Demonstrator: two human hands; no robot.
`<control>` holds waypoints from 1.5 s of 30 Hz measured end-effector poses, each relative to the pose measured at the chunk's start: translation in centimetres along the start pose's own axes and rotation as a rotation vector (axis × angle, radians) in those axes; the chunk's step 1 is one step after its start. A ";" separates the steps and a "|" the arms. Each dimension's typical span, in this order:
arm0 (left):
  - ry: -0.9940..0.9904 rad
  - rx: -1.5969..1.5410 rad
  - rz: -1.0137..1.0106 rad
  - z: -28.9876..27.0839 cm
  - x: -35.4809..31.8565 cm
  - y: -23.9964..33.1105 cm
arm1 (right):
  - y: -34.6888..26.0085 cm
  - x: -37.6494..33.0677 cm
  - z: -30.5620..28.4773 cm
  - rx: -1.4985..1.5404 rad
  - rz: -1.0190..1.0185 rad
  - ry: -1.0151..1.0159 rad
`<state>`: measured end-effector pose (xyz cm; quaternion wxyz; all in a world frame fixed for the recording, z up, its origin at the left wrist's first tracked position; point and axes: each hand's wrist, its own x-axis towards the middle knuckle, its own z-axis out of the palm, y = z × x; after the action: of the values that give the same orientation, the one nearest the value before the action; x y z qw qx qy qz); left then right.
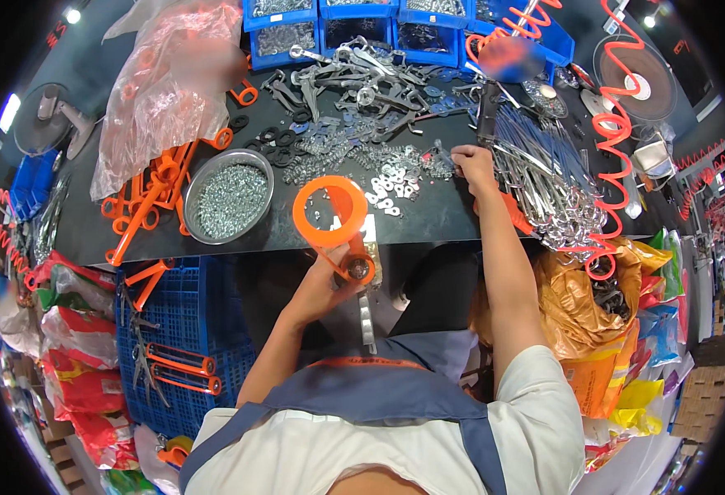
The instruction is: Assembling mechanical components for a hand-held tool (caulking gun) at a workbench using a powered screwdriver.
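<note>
My left hand (328,287) is closed round an orange plastic tube-like part (323,238), just over the table's front edge. The part has a large ring at its upper end and a smaller ring by my fingers, with a dark round piece inside. My right hand (473,167) reaches across the table on the right, its fingers pinched together. Whatever is between those fingertips is too small to make out. Beside them lie small metal pieces (438,160), and white washer-like pieces (393,188) lie a little to the left.
A steel bowl (265,200) of small metal parts stands left, near orange parts (152,206) and a clear plastic bag (160,107). Metal levers (371,82) and blue bins (284,41) fill the back. Right are metal rods (544,173) and a red coiled hose (612,132).
</note>
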<state>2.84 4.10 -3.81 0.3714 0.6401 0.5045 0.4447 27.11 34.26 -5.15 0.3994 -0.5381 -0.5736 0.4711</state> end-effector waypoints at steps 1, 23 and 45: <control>0.003 -0.003 -0.005 0.0 -0.1 -0.2 | 0.3 0.0 -0.2 -0.090 0.049 0.011; 0.162 0.023 0.108 1.2 -0.8 -1.7 | 0.3 -2.3 -0.7 -0.752 -0.370 0.179; 0.239 0.024 0.055 1.4 -1.6 -2.3 | -3.7 -23.1 8.9 -0.399 -0.240 -0.432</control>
<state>3.29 2.97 -6.73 0.2886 0.6005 0.5327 0.5220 19.99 10.36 -2.53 0.2076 -0.4218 -0.7857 0.4021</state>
